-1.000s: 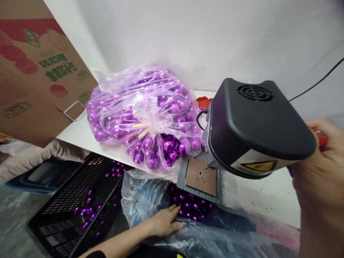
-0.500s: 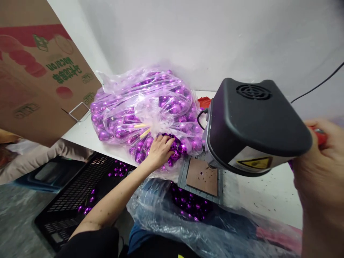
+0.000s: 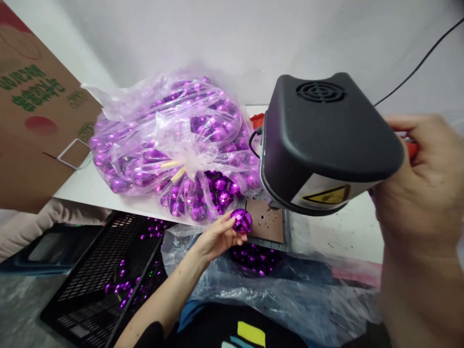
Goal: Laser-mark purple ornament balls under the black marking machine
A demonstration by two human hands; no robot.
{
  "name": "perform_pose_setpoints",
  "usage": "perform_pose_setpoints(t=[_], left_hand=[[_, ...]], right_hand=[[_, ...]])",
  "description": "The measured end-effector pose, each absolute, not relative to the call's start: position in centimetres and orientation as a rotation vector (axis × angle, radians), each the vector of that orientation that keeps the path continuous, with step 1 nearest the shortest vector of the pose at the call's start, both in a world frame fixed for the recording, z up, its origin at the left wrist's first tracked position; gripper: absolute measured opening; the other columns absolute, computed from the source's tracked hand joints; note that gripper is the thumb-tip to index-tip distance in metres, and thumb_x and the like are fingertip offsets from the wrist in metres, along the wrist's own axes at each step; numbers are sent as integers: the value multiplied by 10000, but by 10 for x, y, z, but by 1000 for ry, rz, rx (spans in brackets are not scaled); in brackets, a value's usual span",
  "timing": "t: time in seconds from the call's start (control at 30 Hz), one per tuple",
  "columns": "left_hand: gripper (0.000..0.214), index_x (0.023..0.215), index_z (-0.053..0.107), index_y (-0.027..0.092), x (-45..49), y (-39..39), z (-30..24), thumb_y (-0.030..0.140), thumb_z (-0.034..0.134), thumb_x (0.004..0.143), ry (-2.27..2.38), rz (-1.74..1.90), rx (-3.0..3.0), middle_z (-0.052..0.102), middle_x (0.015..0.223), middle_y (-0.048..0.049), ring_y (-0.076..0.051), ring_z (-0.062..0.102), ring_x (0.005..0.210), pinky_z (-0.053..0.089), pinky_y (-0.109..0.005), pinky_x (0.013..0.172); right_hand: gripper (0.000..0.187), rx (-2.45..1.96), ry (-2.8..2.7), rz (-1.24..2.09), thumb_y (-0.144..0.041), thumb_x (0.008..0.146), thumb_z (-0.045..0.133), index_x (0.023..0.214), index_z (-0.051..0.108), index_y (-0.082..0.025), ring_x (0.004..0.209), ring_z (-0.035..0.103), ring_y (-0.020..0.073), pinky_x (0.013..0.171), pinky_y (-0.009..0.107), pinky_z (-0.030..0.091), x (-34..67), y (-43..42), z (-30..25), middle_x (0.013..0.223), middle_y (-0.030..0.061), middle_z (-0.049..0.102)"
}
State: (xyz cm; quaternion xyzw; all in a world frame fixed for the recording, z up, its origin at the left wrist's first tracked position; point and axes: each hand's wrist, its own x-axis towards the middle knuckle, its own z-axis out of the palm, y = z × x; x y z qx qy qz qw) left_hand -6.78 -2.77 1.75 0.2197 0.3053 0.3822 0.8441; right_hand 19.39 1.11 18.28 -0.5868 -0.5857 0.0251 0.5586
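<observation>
Between the thumb and fingers of my left hand [image 3: 217, 238] is a shiny purple faceted bauble [image 3: 241, 221], held at the front left edge of a brown board [image 3: 266, 223] with a small hole and dark crumbs on it. My right hand [image 3: 424, 169] is closed around a red handle [image 3: 412, 149], partly hidden by the black housing of a bench machine [image 3: 326, 140]. That housing has a round vent and a yellow warning label. Left of the machine lies a clear plastic bag [image 3: 145, 130] full of purple baubles, some showing at its opening [image 3: 223, 195].
A cardboard box [image 3: 25, 125] stands at the left. Below it is a black mesh crate [image 3: 81, 285] with several purple baubles. More baubles [image 3: 255, 261] sit below the table edge, by a clear plastic sheet [image 3: 290, 299]. Another person's beige-clothed limb [image 3: 25, 234] shows far left.
My left hand has come away from the bag's opening toward the board with a bauble in its fingers. My right hand stays on the red handle. The view has shifted slightly.
</observation>
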Motion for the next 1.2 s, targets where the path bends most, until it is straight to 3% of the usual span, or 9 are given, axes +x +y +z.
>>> perform_pose_setpoints(t=[0.13,0.23,0.4,0.53,0.8,1.07,1.2], left_hand=[[466,1096,667,108,-60,-23,13,507,716,859,628,671,382,723,1045,-140,-147,697,768,552,-241,689],[527,1262,617,187,-55,-20,12,478,741,841,766,776,589,716,1088,-88,-148,689,777,541,-260,717],[512,1313,612,243,-37,-10,11,409,748,848,1110,929,1384,658,1290,-51,-223,618,1106,466,-338,974],[462,1244,649,235,-22,-6,3,436,749,840,1331,907,1805,683,1223,-69,-290,578,1142,408,-448,1025],[471,1268,598,196,-13,-3,-2,417,717,869,1225,913,2267,661,1256,-120,-311,550,1202,312,-515,1128],[402,1215,569,187,-6,0,-5,357,696,874,1130,829,2088,646,1240,-119,-287,569,1197,282,-546,1175],[368,1196,595,211,-8,3,1,411,673,897,1079,713,2033,648,1222,-105,-289,551,1224,257,-561,1190]], right_hand=[[386,-1347,-1406,92,-490,907,560,998,690,-138,490,393,-29,476,109,374,197,10,181,613,-29,437],[364,-1299,-1401,92,-468,914,554,964,686,-133,549,397,-38,475,86,325,195,11,181,690,-12,495],[348,-1277,-1396,76,-463,914,552,913,683,-141,665,402,-34,552,64,302,193,12,182,728,-2,504],[365,-1293,-1387,111,-468,898,574,904,683,-120,684,410,-24,573,83,311,193,12,184,732,7,515],[426,-1297,-1408,65,-513,896,571,860,671,-100,707,428,-15,590,89,335,195,14,184,733,14,528],[439,-1326,-1423,52,-541,900,555,860,677,-121,713,441,-10,602,94,338,196,12,183,753,15,541],[425,-1326,-1417,55,-535,893,564,861,678,-127,706,448,-2,600,105,339,198,12,183,755,16,548]])
